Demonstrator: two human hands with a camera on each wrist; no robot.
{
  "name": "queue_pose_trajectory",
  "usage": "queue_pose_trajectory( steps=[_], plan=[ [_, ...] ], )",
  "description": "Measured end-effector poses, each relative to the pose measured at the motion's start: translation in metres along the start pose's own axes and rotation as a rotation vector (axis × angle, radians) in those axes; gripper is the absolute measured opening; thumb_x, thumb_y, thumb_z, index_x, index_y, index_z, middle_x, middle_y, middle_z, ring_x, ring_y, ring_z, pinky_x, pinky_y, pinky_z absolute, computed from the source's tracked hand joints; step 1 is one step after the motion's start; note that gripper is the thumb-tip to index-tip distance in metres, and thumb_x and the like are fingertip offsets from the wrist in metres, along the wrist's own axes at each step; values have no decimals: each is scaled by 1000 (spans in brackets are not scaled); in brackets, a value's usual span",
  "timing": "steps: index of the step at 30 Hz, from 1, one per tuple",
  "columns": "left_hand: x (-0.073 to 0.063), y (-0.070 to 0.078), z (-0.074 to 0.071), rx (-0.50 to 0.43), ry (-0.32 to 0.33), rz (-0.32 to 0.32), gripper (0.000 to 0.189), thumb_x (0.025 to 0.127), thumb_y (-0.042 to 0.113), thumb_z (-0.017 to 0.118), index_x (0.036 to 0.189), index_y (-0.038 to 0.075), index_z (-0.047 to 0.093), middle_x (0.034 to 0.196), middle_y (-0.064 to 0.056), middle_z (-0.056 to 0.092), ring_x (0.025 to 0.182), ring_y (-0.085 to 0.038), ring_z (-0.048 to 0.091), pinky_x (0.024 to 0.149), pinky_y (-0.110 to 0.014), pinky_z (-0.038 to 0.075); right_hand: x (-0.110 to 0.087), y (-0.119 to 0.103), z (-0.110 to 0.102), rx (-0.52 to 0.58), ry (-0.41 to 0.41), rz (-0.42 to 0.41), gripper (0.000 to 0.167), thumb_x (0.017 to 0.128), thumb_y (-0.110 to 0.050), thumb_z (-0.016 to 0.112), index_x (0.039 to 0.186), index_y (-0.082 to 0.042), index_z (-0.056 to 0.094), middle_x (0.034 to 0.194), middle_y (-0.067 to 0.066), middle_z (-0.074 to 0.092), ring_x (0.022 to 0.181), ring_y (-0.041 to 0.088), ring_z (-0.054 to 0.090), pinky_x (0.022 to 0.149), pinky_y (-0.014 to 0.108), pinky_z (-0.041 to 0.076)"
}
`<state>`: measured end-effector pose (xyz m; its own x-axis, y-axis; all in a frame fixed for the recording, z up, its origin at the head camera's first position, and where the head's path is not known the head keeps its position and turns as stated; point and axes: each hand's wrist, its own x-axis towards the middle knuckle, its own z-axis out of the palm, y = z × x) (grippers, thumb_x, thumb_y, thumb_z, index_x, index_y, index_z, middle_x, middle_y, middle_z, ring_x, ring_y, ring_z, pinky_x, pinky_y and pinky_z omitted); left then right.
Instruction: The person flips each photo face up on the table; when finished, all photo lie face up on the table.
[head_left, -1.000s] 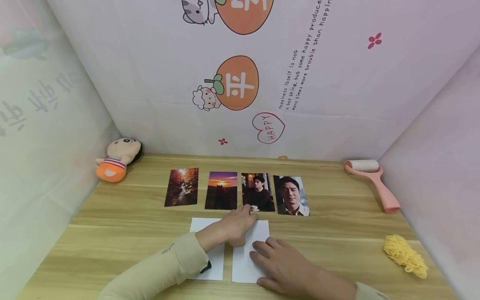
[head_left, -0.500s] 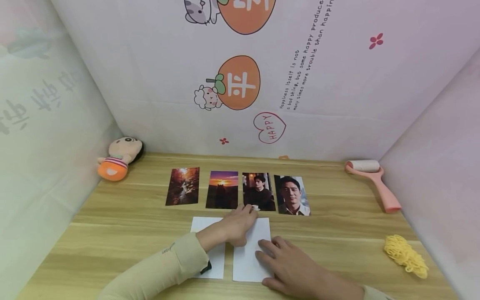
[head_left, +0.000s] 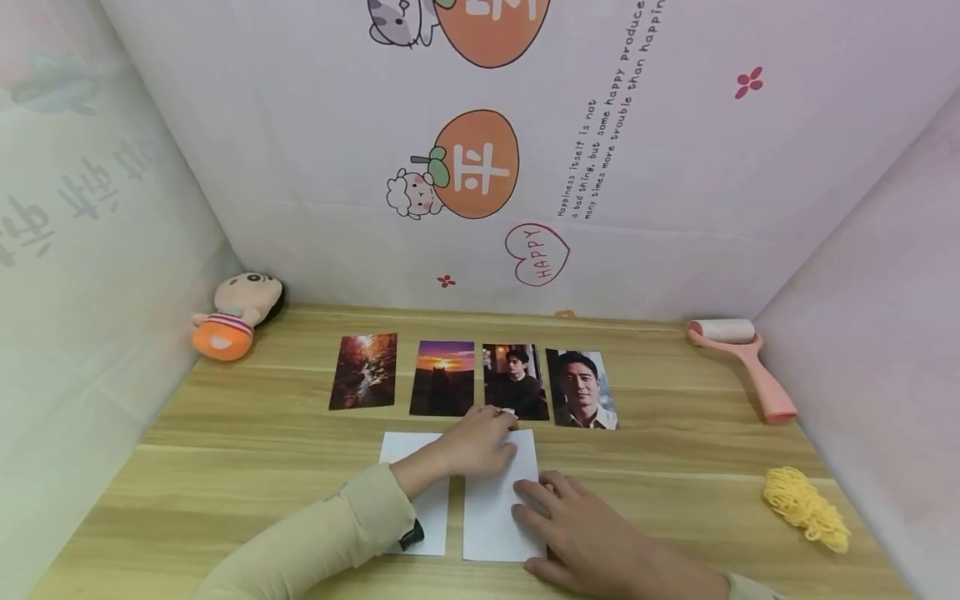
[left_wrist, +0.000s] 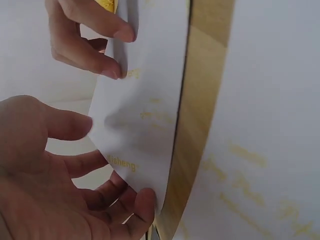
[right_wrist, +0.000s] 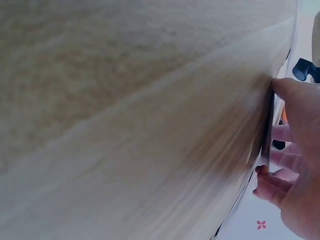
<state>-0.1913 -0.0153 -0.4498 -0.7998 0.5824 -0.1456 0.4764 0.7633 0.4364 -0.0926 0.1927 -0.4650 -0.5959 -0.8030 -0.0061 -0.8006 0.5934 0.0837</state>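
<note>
Two photo prints lie white back up side by side on the wooden table, the right print [head_left: 487, 529] and the left print [head_left: 432, 527]. My left hand [head_left: 477, 442] reaches across the left one and pinches the right print's far end, thumb and fingers about its edge. On that print's right side rests my right hand [head_left: 581, 529], two fingertips on the white back and the thumb beside the near corner. Faint yellow lettering shows on the print's back [left_wrist: 145, 145] in the left wrist view. Beyond the hands stands a row of face-up photos [head_left: 442, 379].
A plush doll [head_left: 236, 317] sits at the back left corner. At the back right lies a pink lint roller [head_left: 750, 358], with a bundle of yellow yarn [head_left: 806, 508] nearer on the right. Printed white walls [head_left: 337, 250] enclose the table.
My left hand's thumb has drawn closer to its fingers, and the right print's far end has shifted slightly away. My right hand has slid a little right along the print's side.
</note>
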Motion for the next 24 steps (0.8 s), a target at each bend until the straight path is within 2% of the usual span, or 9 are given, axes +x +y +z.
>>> queue_pose_trajectory(
  steps=[6, 10, 16, 20, 24],
  plan=[
    [1, 0, -7, -165, -14, -63, 43, 107, 43, 48, 124, 9, 67, 120, -6, 71, 111, -22, 60, 105, -44, 46, -1, -1, 0, -27, 99, -11, 59, 100, -71, 44, 130, -25, 63, 147, 0, 57, 125, 23, 57, 101, 44, 56],
    [-1, 3, -11, -212, -6, -83, 42, 106, 46, 49, 115, 10, 69, 106, -4, 69, 95, -17, 56, 89, -38, 46, 0, -2, 0, -43, 217, -32, 54, 98, -70, 50, 121, -24, 67, 142, -1, 60, 123, 21, 58, 98, 41, 58],
    [-4, 4, -15, -292, 5, -94, 40, 104, 47, 53, 107, 10, 68, 93, -3, 64, 80, -15, 55, 68, -30, 45, 1, -5, -1, -49, 403, -80, 46, 94, -65, 63, 111, -22, 68, 141, 4, 60, 121, 24, 60, 91, 42, 60],
    [-3, 2, -15, -352, 9, -96, 38, 103, 50, 55, 97, 13, 65, 84, -1, 61, 72, -14, 54, 62, -28, 42, 2, -6, 0, -38, 445, -89, 45, 92, -63, 66, 109, -22, 67, 144, 6, 57, 121, 25, 59, 90, 43, 61],
    [-3, 1, -14, -397, 11, -88, 36, 103, 49, 55, 96, 15, 64, 83, 0, 59, 72, -14, 52, 61, -28, 41, 2, -6, 0, -27, 444, -77, 48, 90, -66, 68, 110, -23, 67, 147, 7, 55, 124, 26, 58, 93, 43, 60]
  ],
)
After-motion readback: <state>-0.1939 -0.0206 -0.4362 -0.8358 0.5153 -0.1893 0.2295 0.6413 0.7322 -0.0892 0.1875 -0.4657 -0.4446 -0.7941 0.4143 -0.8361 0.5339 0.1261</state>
